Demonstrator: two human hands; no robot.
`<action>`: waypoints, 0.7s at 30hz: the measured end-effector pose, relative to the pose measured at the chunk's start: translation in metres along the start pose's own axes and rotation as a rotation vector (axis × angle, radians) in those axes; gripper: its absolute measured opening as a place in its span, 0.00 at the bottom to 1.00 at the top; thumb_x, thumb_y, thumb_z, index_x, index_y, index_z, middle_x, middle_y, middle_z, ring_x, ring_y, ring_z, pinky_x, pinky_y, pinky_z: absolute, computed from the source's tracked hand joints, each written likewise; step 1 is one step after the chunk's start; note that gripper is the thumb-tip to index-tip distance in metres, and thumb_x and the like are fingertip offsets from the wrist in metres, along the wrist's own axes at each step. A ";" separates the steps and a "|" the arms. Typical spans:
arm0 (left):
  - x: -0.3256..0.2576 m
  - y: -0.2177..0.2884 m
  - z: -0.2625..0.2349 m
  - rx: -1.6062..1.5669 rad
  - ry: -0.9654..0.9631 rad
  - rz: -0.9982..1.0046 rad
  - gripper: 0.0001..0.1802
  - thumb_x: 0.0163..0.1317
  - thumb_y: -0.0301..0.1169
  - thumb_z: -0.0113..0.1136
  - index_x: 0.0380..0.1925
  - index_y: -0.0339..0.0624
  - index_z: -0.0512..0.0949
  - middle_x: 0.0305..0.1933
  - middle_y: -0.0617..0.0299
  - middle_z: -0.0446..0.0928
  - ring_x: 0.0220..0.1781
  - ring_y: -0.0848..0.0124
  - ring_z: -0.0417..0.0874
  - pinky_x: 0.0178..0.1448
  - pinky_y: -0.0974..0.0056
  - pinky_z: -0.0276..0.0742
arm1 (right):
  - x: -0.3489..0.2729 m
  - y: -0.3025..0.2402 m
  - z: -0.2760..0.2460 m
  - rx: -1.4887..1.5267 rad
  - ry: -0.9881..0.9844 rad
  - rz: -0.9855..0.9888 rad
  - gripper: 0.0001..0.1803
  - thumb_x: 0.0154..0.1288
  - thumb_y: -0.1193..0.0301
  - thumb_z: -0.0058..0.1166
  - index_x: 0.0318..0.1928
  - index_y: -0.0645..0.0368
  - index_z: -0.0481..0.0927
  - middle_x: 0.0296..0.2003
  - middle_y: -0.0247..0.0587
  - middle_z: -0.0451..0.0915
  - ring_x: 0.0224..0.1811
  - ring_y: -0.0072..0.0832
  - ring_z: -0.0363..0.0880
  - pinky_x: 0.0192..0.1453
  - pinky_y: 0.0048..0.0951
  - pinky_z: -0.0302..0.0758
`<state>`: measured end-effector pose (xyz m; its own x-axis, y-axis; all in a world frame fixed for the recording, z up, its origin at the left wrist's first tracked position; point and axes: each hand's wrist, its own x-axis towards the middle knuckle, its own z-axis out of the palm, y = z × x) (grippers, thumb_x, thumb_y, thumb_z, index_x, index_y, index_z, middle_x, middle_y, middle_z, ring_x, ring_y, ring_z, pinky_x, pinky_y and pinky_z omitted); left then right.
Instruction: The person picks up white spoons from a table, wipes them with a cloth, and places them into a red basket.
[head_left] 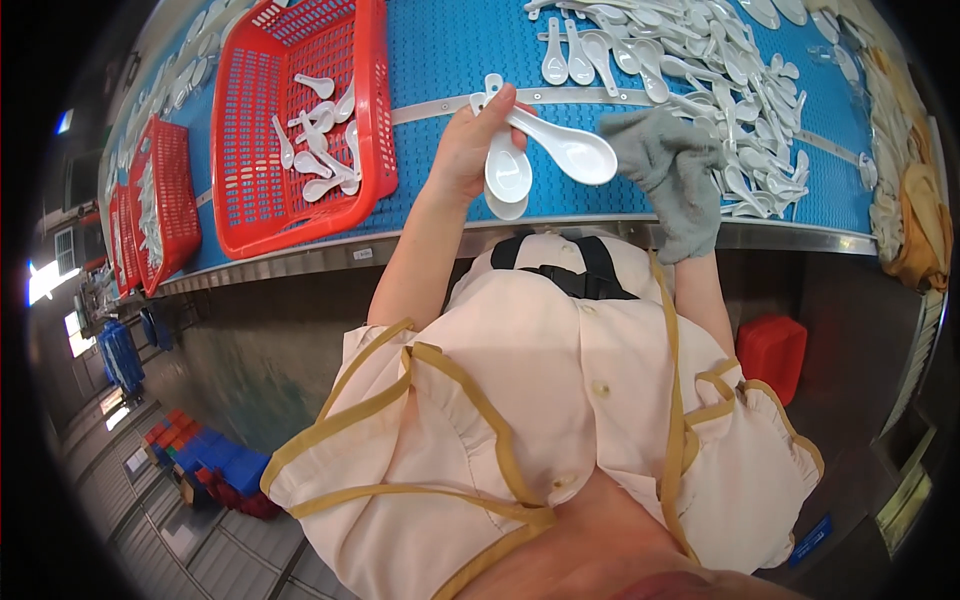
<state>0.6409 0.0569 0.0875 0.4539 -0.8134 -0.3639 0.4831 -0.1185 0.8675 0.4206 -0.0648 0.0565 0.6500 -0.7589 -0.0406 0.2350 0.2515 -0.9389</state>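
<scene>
White Chinese-style soup spoons (570, 152) are gripped by their handles in my left hand (470, 145), above the blue ribbed belt. One points to the right; another spoon (508, 178) hangs bowl-down and overlaps one more beneath it. A grey cloth (670, 175) covers my right hand (688, 235), so its fingers are hidden. The cloth's left edge is close to the bowl of the right-pointing spoon; I cannot tell whether they touch. Beyond and right of the cloth lies a large heap of similar white spoons (740, 110).
A red slotted basket (228, 150) with several white spoons stands to the left on the blue belt (440, 50). More red baskets (178, 195) are farther left. The belt's metal edge (790, 236) runs in front of me. Below, at right, is a red container (770, 355).
</scene>
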 end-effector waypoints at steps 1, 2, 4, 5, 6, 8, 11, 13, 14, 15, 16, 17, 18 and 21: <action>0.001 -0.001 -0.002 -0.005 -0.033 -0.005 0.20 0.62 0.45 0.51 0.29 0.36 0.76 0.15 0.65 0.72 0.16 0.78 0.72 0.19 0.75 0.67 | -0.003 0.004 0.002 0.543 0.021 0.169 0.14 0.66 0.64 0.44 0.48 0.57 0.67 0.48 0.38 0.69 0.51 0.30 0.69 0.52 0.33 0.71; 0.001 0.000 -0.002 -0.007 -0.069 -0.009 0.22 0.62 0.48 0.49 0.29 0.36 0.76 0.15 0.65 0.73 0.16 0.79 0.73 0.20 0.75 0.68 | 0.004 0.017 -0.009 0.646 -0.384 0.021 0.12 0.68 0.67 0.42 0.50 0.56 0.68 0.50 0.39 0.69 0.52 0.35 0.69 0.54 0.36 0.71; -0.003 0.000 0.000 0.046 -0.045 -0.028 0.24 0.63 0.49 0.48 0.29 0.37 0.77 0.15 0.65 0.73 0.16 0.78 0.73 0.21 0.74 0.69 | 0.004 0.027 -0.015 -0.081 -0.286 -0.018 0.12 0.66 0.68 0.44 0.48 0.55 0.69 0.48 0.39 0.71 0.50 0.34 0.71 0.53 0.36 0.71; -0.004 0.000 0.003 0.099 -0.029 -0.050 0.25 0.63 0.51 0.47 0.28 0.37 0.77 0.15 0.65 0.73 0.16 0.78 0.73 0.21 0.73 0.69 | 0.005 0.029 -0.017 -0.808 -0.155 -0.060 0.11 0.65 0.69 0.46 0.47 0.55 0.70 0.45 0.39 0.73 0.48 0.34 0.73 0.51 0.35 0.72; -0.004 -0.002 0.006 0.097 -0.030 -0.051 0.25 0.63 0.51 0.47 0.28 0.37 0.77 0.15 0.65 0.73 0.16 0.78 0.73 0.21 0.73 0.69 | 0.014 0.020 -0.008 -1.275 -0.403 -0.512 0.09 0.64 0.66 0.45 0.39 0.54 0.74 0.37 0.41 0.76 0.39 0.34 0.76 0.45 0.30 0.72; -0.006 -0.008 0.013 0.381 -0.069 -0.020 0.26 0.64 0.51 0.45 0.27 0.37 0.77 0.16 0.63 0.74 0.17 0.76 0.74 0.22 0.72 0.69 | 0.016 -0.011 0.037 -1.277 -0.434 -0.453 0.10 0.60 0.66 0.48 0.40 0.55 0.73 0.41 0.43 0.74 0.41 0.36 0.74 0.43 0.30 0.70; -0.011 -0.020 0.027 0.482 -0.072 0.073 0.24 0.63 0.49 0.47 0.24 0.37 0.76 0.17 0.62 0.74 0.17 0.75 0.73 0.22 0.71 0.68 | 0.018 -0.016 0.082 -0.977 -0.343 -0.049 0.09 0.56 0.65 0.51 0.33 0.56 0.73 0.37 0.43 0.73 0.35 0.39 0.72 0.36 0.32 0.69; -0.009 -0.020 0.022 0.457 -0.094 0.052 0.24 0.63 0.49 0.47 0.24 0.38 0.76 0.17 0.62 0.74 0.17 0.75 0.73 0.22 0.71 0.68 | 0.020 -0.009 0.084 -0.656 -0.226 0.275 0.10 0.55 0.64 0.51 0.26 0.57 0.74 0.28 0.41 0.75 0.29 0.41 0.73 0.31 0.34 0.69; -0.008 -0.018 0.017 0.435 -0.109 0.034 0.24 0.63 0.49 0.48 0.24 0.38 0.76 0.17 0.62 0.74 0.17 0.75 0.73 0.22 0.71 0.68 | 0.022 0.000 0.082 -0.667 -0.274 0.045 0.10 0.52 0.65 0.53 0.26 0.59 0.72 0.26 0.42 0.74 0.28 0.42 0.72 0.31 0.36 0.69; -0.009 -0.015 0.015 0.436 -0.103 0.034 0.24 0.63 0.49 0.48 0.24 0.38 0.76 0.17 0.62 0.74 0.17 0.75 0.73 0.22 0.71 0.68 | 0.025 0.006 0.081 -0.672 -0.320 -0.187 0.11 0.48 0.67 0.56 0.25 0.60 0.71 0.24 0.42 0.73 0.27 0.44 0.72 0.31 0.38 0.69; -0.011 -0.012 0.014 0.382 -0.058 0.018 0.24 0.63 0.48 0.48 0.24 0.38 0.77 0.17 0.62 0.74 0.18 0.76 0.74 0.23 0.71 0.68 | 0.029 0.009 0.080 -0.669 -0.325 -0.187 0.11 0.48 0.67 0.56 0.25 0.60 0.71 0.24 0.42 0.73 0.27 0.44 0.72 0.31 0.38 0.69; -0.013 -0.010 0.011 0.327 -0.010 0.002 0.23 0.63 0.48 0.48 0.24 0.38 0.77 0.16 0.62 0.74 0.18 0.76 0.74 0.23 0.72 0.68 | 0.033 0.012 0.079 -0.911 -0.395 -0.247 0.11 0.47 0.68 0.57 0.24 0.61 0.71 0.23 0.43 0.73 0.28 0.44 0.72 0.33 0.37 0.68; -0.012 -0.009 0.008 0.326 -0.002 0.003 0.23 0.63 0.48 0.48 0.24 0.38 0.77 0.16 0.62 0.74 0.18 0.76 0.74 0.23 0.72 0.68 | 0.036 0.013 0.077 -1.154 -0.462 -0.310 0.11 0.46 0.69 0.57 0.23 0.62 0.70 0.22 0.44 0.72 0.28 0.45 0.71 0.35 0.37 0.68; -0.010 -0.007 -0.006 0.393 0.039 0.111 0.22 0.63 0.46 0.49 0.23 0.38 0.77 0.16 0.62 0.74 0.19 0.76 0.74 0.24 0.72 0.68 | 0.040 0.012 0.069 -1.287 -0.751 -0.561 0.12 0.45 0.72 0.57 0.29 0.64 0.70 0.23 0.47 0.74 0.30 0.45 0.73 0.36 0.36 0.68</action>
<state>0.6376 0.0697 0.0828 0.5188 -0.8122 -0.2667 0.1104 -0.2457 0.9630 0.4989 -0.0508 0.0670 0.9796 -0.0231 0.1995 0.0689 -0.8944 -0.4419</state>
